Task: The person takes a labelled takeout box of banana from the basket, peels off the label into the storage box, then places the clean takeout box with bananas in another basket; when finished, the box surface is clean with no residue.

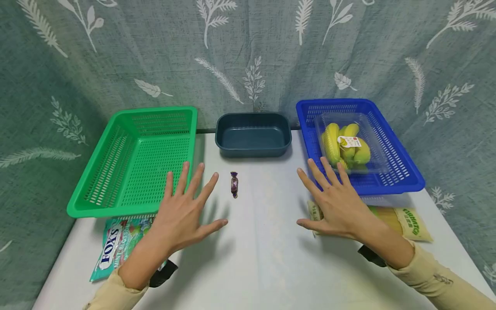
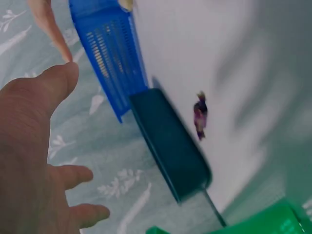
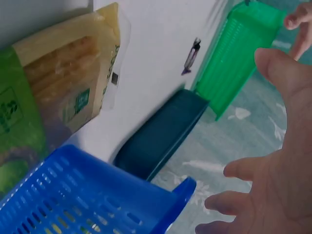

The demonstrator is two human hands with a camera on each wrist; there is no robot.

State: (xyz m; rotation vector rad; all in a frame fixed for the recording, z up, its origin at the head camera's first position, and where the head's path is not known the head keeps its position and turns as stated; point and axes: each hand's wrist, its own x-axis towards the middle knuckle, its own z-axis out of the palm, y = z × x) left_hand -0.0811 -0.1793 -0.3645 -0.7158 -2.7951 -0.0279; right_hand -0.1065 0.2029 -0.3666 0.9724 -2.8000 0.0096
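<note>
1. 2 bare hands hover palms-down over a white bench (image 1: 267,262), the left hand (image 1: 183,213) and the right hand (image 1: 338,207) both spread wide, fingers fanned and thumbs angled toward each other.
2. "FOX'S" stands in bold dark letters on a teal candy bag (image 1: 110,249), with "MINT" legible alongside; the bag lies partly behind the left forearm, at the near side of a green basket (image 1: 112,213).
3. A food pack (image 1: 414,224) lies partly hidden beneath the right hand, near the front of a blue basket (image 1: 391,188); its green lettering is too unclear to read in full.
4. A white label (image 1: 350,142) with a banana picture marks the clear container of bananas (image 1: 330,140) inside the blue basket, its print too small to read.
5. A purple wrapped sweet (image 1: 234,185) lies on the bench between the hands, closer to the left, in front of a dark teal tray (image 1: 253,152).
6. Gray-green cloth (image 1: 174,64), printed with white leaves and sprigs, hangs behind the bench and along both sides.
7. Beige sleeves (image 1: 435,275) cover both forearms.
</note>
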